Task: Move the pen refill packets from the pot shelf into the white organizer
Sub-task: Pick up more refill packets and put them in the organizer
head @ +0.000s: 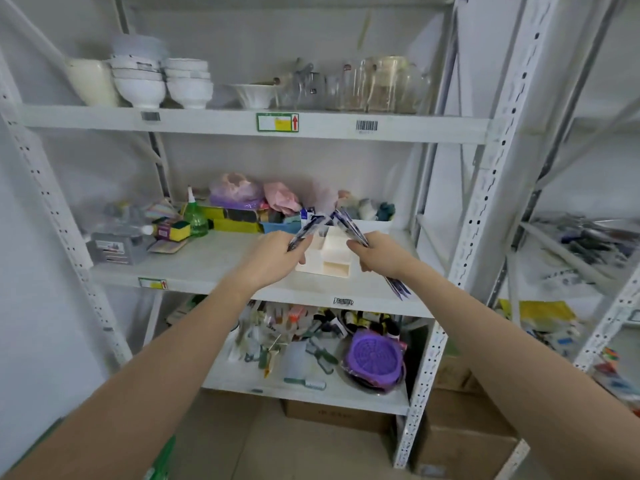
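Each grip pinching refill packets (309,229) over white organizer (332,252) — green bottle (196,216) left

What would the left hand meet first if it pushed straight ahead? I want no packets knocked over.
Probably the white organizer: the left hand, closed on a pen refill packet, is at its left edge, pointing up and right. Depth is unclear, so it may pass just above.

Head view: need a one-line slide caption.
Both hands, left hand and right hand, each hold pen refill packets above the white organizer on the middle shelf.
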